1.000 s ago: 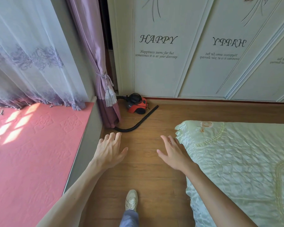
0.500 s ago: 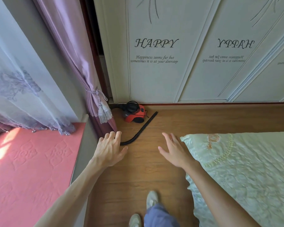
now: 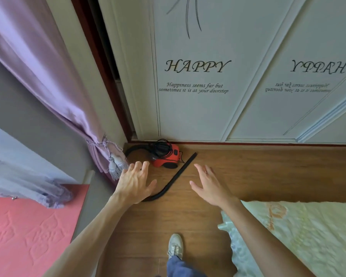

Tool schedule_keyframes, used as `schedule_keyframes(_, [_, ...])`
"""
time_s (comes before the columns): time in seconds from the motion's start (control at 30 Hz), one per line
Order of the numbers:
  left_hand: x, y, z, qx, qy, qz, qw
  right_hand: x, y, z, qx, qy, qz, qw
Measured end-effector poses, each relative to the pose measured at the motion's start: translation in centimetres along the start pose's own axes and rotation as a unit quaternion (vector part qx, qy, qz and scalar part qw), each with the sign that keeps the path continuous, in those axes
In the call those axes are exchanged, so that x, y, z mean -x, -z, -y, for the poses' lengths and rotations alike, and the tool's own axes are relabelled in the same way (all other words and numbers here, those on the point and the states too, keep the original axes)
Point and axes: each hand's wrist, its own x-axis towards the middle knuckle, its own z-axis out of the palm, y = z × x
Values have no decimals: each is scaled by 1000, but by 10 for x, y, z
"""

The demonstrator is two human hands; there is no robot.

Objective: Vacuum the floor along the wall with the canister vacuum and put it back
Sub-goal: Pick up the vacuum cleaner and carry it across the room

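Reaches forward with 2 bare hands, palms down over the wooden floor (image 3: 268,172). Holds nothing in the left hand (image 3: 135,184): fingers (image 3: 144,167) straight and spread wide. Holds nothing in the right hand (image 3: 209,187): fingers (image 3: 203,170) straight, loosely fanned. Finds the red canister vacuum (image 3: 166,157) just beyond the left fingertips, apart from them, at the foot of the white wardrobe door (image 3: 188,116). Sees its black wand (image 3: 176,176) flat on the floor between the 2 sets of fingers, slanting from near the right fingertips back behind the left hand. Has a purple curtain tassel (image 3: 115,166) just left of the left fingers and a pale green bedspread (image 3: 298,236) behind the right wrist.
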Motion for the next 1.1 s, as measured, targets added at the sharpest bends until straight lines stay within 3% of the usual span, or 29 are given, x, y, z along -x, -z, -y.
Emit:
schedule_keyframes(0.47, [-134,-1,17,-1,50,42,998,-143,20,-29,-51,22,63,996])
schedule_keyframes(1.1, [-281,-21,69,32,89,92,991,-321,46,-39,67,62,96,991])
